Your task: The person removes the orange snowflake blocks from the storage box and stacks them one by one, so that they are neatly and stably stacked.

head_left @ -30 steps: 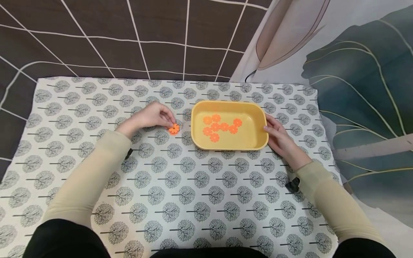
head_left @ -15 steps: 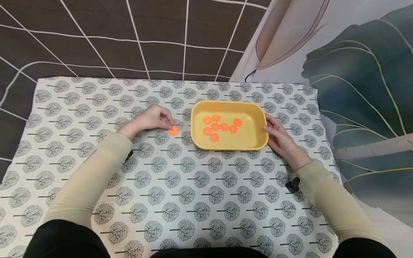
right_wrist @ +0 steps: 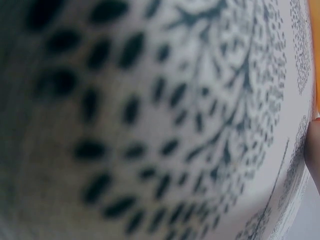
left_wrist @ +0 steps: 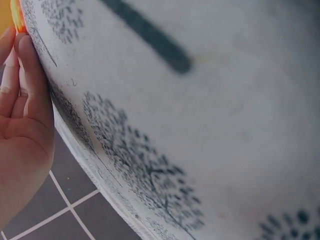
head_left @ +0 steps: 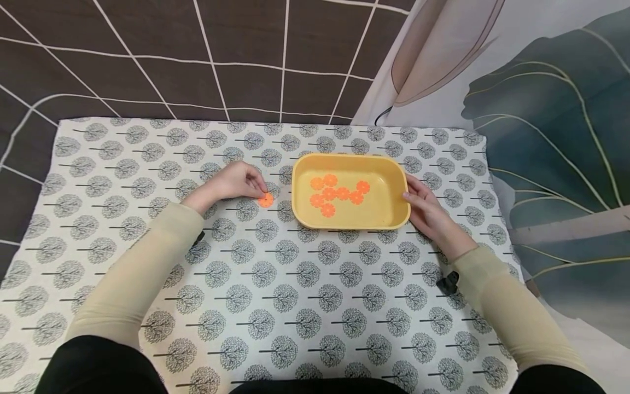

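A yellow rectangular tub stands on the tablecloth, with several orange flower-shaped pieces lying on its floor, mostly toward the left. To the left of it, my left hand pinches one more orange flower-shaped piece at the fingertips, close to the cloth. That piece shows only partly at the upper left of the left wrist view, past the fingers of the left hand. My right hand holds the tub's right end, thumb at the rim. Just a sliver of the right hand enters the right wrist view.
A white tablecloth printed with dark trees covers the table. Behind it hangs dark cloth with a white grid. A leaf-patterned curtain falls beside the table's right edge.
My left hand has shifted slightly toward me with the orange flower-shaped piece, whose tilt looks a little different. The right hand and the tub have stayed in place.
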Demonstrator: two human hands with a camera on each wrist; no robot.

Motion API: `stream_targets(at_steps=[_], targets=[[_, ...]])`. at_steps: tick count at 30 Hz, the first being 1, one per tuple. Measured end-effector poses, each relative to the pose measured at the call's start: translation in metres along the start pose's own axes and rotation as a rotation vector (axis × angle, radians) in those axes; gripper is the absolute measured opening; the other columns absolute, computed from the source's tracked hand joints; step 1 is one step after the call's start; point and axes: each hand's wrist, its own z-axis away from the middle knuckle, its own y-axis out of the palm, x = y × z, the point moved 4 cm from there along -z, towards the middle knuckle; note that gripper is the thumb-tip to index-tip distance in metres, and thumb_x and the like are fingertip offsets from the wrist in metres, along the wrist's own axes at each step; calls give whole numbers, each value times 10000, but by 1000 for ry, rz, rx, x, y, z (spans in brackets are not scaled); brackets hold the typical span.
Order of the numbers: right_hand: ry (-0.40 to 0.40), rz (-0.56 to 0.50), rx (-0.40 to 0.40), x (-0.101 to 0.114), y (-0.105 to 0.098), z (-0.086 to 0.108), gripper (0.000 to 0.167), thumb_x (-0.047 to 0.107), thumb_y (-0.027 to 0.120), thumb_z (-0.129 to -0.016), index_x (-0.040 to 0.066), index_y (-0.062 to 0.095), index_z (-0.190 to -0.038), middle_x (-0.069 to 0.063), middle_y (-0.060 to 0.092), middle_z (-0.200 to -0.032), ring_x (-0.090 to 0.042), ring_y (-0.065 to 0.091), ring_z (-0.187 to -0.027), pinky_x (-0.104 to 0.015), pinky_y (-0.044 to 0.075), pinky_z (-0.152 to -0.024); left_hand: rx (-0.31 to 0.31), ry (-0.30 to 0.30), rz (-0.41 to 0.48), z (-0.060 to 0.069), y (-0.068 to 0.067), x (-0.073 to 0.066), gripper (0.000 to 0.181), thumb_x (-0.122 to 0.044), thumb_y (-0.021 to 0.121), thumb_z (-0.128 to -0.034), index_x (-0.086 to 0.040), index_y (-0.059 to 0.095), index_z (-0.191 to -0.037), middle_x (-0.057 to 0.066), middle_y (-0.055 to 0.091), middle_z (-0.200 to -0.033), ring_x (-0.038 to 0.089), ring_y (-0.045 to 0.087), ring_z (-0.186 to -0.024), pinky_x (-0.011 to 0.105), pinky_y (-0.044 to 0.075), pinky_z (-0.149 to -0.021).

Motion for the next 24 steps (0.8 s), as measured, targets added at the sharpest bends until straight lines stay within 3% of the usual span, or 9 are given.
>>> stream_targets(at_steps=[6, 14, 24], targets=[[0, 20, -5, 0, -1, 0, 508, -43, 453, -1083, 88, 424, -1572, 48, 574, -1500, -131, 615, -1323, -231, 515, -1136, 7, -7, 13, 0, -1, 0, 153, -45, 830, -880, 12, 775, -1011, 124, 793, -943, 100, 705, -794, 150, 589, -756], [-5, 15, -3, -1, -1, 0, 537, -37, 459, -1083, 65, 367, -1602, 46, 549, -1509, -125, 596, -1340, -222, 500, -1147, -8, -1, 22, 1, -8, -6, 147, -46, 807, -906, 10, 771, -1037, 104, 793, -953, 79, 689, -795, 159, 573, -758], [-12, 9, 6, -1, -1, 1, 478, -41, 481, -1075, 103, 468, -1531, 25, 577, -1504, -135, 626, -1310, -236, 520, -1129, -71, 96, 22, -2, -17, -47, 130, 0, 795, -901, 19, 773, -1028, 122, 786, -981, 63, 675, -789, 136, 575, -729]])
